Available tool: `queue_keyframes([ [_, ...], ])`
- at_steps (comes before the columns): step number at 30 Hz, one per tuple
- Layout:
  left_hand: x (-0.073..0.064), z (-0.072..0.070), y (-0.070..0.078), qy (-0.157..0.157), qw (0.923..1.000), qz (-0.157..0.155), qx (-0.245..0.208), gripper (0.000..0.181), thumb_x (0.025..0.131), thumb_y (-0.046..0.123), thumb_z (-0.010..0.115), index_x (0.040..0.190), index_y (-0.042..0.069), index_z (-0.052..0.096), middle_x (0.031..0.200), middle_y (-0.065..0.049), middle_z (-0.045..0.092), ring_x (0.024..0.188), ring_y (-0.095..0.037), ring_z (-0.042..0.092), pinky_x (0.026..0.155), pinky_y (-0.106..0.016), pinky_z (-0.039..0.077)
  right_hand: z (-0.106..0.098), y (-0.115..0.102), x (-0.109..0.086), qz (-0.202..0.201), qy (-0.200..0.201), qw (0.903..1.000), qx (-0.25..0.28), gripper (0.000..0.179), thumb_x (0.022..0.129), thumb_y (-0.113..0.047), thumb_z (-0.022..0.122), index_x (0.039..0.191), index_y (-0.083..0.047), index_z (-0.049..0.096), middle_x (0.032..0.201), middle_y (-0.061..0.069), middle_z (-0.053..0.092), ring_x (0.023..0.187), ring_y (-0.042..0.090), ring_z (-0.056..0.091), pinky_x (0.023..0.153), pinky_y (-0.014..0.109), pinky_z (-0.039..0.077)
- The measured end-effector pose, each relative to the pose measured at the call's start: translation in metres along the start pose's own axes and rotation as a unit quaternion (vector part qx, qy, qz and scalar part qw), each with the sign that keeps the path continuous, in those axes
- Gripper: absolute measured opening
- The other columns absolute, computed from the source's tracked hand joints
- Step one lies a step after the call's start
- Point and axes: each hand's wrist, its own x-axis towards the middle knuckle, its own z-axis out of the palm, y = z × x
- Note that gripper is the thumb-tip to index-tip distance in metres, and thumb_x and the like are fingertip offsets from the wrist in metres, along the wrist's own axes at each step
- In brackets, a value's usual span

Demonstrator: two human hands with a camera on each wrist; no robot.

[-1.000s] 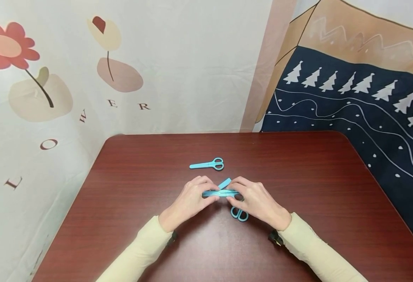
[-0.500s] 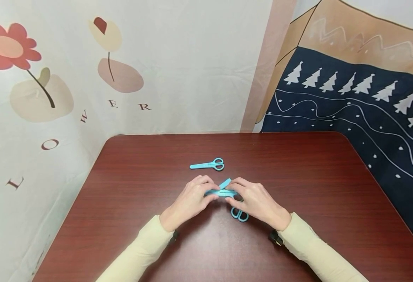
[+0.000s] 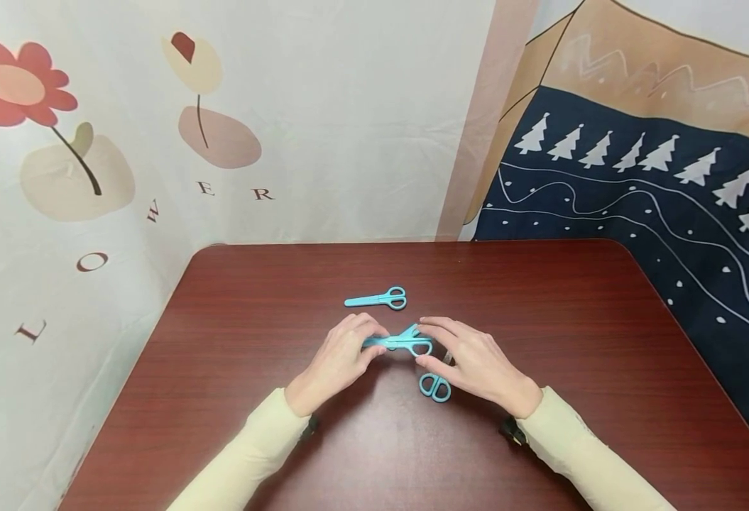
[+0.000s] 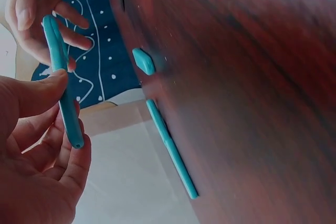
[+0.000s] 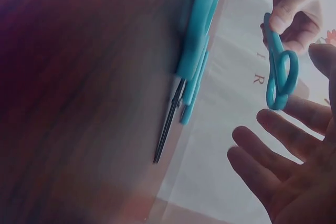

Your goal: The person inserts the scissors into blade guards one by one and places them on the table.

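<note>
Left hand is pinching light-blue plastic scissors by their blade end.
Right hand, fingers released, is hovering beside the handle loops.

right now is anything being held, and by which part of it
Yes: the left hand pinches a pair of light-blue scissors by the covered blade end. The right hand grips nothing.

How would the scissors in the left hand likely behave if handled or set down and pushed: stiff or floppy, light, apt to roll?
Probably stiff: the scissors stick out straight, without sagging, from the left hand. Likely light, as a pinch toward one end seems to hold them up. Their thin, flat body should slide rather than roll.
</note>
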Motion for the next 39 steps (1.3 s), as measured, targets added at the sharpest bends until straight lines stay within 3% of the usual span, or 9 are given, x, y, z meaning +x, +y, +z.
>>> queue_keyframes([
  [4,0.002,-0.003,-0.006,-0.005,0.9999,-0.013,0.003,0.02,0.08,0.007,0.089,0.095,0.01,0.076,0.095,0.003,0.069,0.09,-0.02,0.061,0.076,-0.038,0.053,-0.005,0.005,-0.005,0.027,-0.01,0.9996,0.0,0.057,0.096,-0.051,0.07,0.14,-0.014,0.065,0.144,0.002,0.06,0.129,0.022,0.059,0.095,0.047,0.056],
  [9,0.006,-0.005,-0.017,-0.02,0.9992,-0.033,0.011,0.019,0.08,0.006,0.089,0.094,0.011,0.077,0.094,0.003,0.069,0.088,-0.019,0.061,0.075,-0.038,0.053,-0.009,0.013,-0.012,0.041,-0.005,0.9991,-0.006,0.059,0.095,-0.049,0.071,0.141,-0.014,0.064,0.146,0.002,0.059,0.135,0.025,0.053,0.102,0.049,0.051],
  [20,0.018,-0.009,-0.04,-0.066,0.9948,-0.073,0.026,0.014,0.082,0.007,0.088,0.093,0.011,0.08,0.091,0.004,0.07,0.083,-0.017,0.066,0.074,-0.038,0.054,-0.015,0.025,-0.023,0.061,-0.004,0.9981,-0.009,0.059,0.095,-0.048,0.071,0.142,-0.014,0.063,0.147,0.004,0.058,0.137,0.03,0.051,0.107,0.053,0.047],
  [33,0.032,0.0,-0.061,-0.116,0.9868,-0.108,0.035,0.011,0.085,0.011,0.086,0.094,0.014,0.081,0.09,0.006,0.068,0.085,-0.018,0.067,0.074,-0.04,0.055,-0.02,0.028,-0.029,0.068,0.002,0.9975,-0.019,0.06,0.094,-0.049,0.072,0.143,-0.015,0.063,0.146,0.003,0.059,0.137,0.028,0.051,0.109,0.051,0.046],
  [39,0.036,0.004,-0.066,-0.123,0.9844,-0.117,0.047,0.01,0.084,0.012,0.087,0.092,0.014,0.081,0.089,0.006,0.068,0.084,-0.018,0.067,0.072,-0.04,0.055,-0.022,0.028,-0.029,0.069,0.002,0.9972,-0.026,0.059,0.094,-0.049,0.072,0.141,-0.014,0.064,0.145,0.004,0.06,0.135,0.027,0.053,0.109,0.05,0.045],
])
